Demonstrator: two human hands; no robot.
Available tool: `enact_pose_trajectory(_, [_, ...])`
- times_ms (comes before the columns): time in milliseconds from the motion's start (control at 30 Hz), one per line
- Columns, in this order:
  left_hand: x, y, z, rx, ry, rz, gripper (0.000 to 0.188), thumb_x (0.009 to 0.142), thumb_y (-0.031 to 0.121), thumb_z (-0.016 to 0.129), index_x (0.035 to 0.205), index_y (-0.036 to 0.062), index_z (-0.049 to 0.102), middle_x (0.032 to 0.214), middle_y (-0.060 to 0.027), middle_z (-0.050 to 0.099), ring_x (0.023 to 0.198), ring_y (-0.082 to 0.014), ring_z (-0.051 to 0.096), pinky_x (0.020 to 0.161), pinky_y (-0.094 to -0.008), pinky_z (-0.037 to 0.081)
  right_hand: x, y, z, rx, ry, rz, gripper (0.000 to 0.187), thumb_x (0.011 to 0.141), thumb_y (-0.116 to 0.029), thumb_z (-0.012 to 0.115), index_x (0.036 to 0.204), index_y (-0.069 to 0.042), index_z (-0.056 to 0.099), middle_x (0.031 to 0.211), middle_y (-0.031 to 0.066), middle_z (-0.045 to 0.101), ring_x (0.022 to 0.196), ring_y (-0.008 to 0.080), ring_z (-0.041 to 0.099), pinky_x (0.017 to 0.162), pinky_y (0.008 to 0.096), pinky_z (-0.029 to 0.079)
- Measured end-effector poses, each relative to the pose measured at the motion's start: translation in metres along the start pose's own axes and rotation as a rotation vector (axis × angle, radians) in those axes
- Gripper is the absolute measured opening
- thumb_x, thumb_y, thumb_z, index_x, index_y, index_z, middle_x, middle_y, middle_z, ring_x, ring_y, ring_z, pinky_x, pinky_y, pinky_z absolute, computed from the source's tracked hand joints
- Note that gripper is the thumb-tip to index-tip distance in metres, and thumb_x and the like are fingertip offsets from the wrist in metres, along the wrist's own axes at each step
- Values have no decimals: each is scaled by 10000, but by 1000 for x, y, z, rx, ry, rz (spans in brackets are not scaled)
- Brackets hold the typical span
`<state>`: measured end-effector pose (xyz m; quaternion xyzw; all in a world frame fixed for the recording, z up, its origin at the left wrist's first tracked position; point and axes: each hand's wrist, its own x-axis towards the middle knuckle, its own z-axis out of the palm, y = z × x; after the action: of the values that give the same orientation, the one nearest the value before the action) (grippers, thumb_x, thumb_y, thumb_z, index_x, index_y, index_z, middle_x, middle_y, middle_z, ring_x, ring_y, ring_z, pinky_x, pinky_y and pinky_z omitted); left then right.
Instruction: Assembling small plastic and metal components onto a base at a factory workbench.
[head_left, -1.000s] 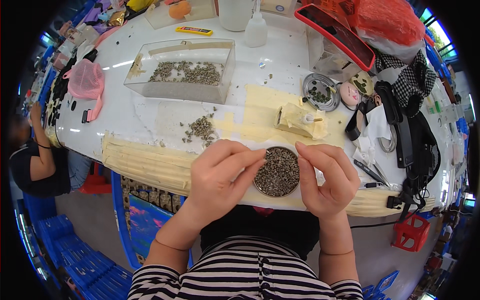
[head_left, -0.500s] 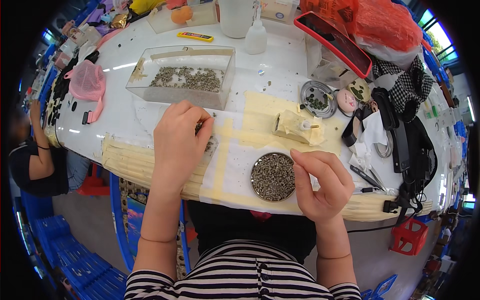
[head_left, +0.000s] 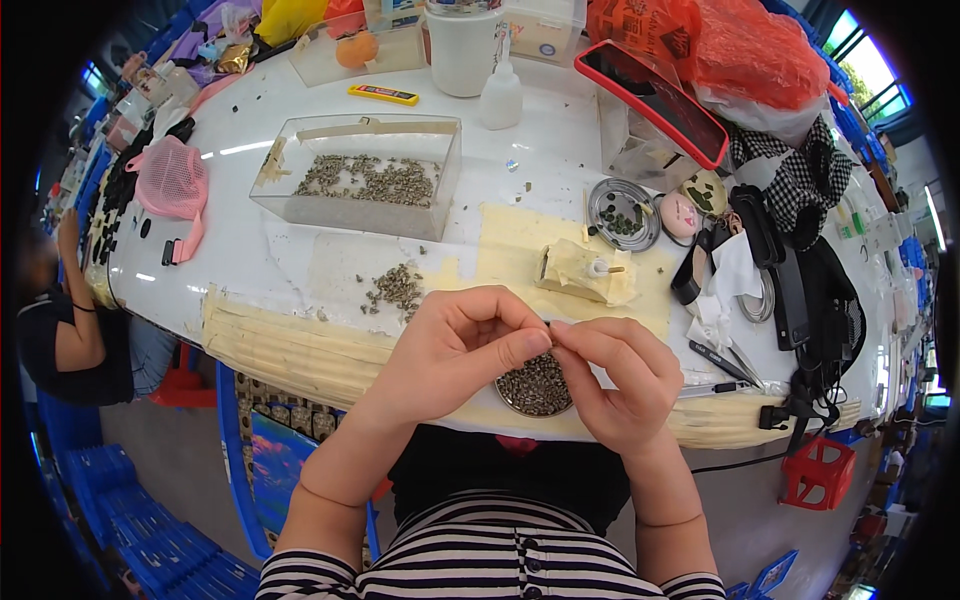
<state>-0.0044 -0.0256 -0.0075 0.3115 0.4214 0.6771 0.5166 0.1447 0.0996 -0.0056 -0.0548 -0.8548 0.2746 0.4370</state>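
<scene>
My left hand [head_left: 460, 350] and my right hand [head_left: 622, 385] meet fingertip to fingertip, both pinched closed. A tiny dark bit shows between the tips, too small to name. Directly beneath them is a round dish [head_left: 538, 414] full of small metallic pieces [head_left: 535, 387], partly covered by my fingers. Left of my left hand lies a loose heap of similar small pieces [head_left: 395, 287] on the table. Behind the heap stands a clear plastic box [head_left: 350, 215] with more such pieces scattered inside. A tape-wrapped block [head_left: 580, 278] with a white peg on top sits beyond my hands.
A round tin [head_left: 655, 228] with dark green bits lies at the right, near tweezers [head_left: 742, 362] and black straps. A red-framed phone [head_left: 655, 100] leans behind. A white squeeze bottle [head_left: 502, 95] and yellow cutter [head_left: 383, 95] stand farther back. Another person [head_left: 75, 325] sits at far left.
My left hand has moved right from the loose heap to my right hand, uncovering the heap. My right hand has shifted slightly left, and the fingertips now meet above the dish.
</scene>
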Motion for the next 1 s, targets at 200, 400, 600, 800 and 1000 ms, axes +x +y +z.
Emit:
enact_pose_trajectory(200, [0,-4,1,118,56,52,104,936,46,682,993,-40,686,913,-38,673,816,-56,613,725,-201,494,0,0,-1,-8,3,15,247,709,33,793,942,-27,738,778,73,681,611,189,636,530,284,495])
enact_pose_trajectory(400, [0,-10,6,294,98,254,138,879,-5,721,1014,-34,714,924,-59,662,810,-85,631,730,-223,506,1,0,-1,-17,19,42,228,709,36,788,922,-26,735,778,75,686,613,187,637,530,284,496])
enact_pose_trajectory(600, [-1,-13,5,165,95,202,150,867,-40,717,1017,-36,713,937,-58,669,837,-92,648,743,-223,523,2,0,-1,-25,26,2,237,705,33,789,929,-31,742,786,72,690,615,184,639,532,279,496])
enact_pose_trajectory(800, [-4,-10,2,-29,33,101,166,875,-47,706,1041,-43,699,956,-59,684,873,-89,658,754,-222,539,0,-1,-2,-20,17,-9,278,692,24,801,954,-60,765,791,56,691,615,171,636,523,267,487])
enact_pose_trajectory(1000, [-3,-13,6,113,129,199,164,857,-57,713,1019,-36,708,913,-57,681,819,-85,650,719,-216,522,-1,-1,1,-61,29,-25,301,695,31,797,981,-57,769,782,49,683,600,165,624,501,268,470])
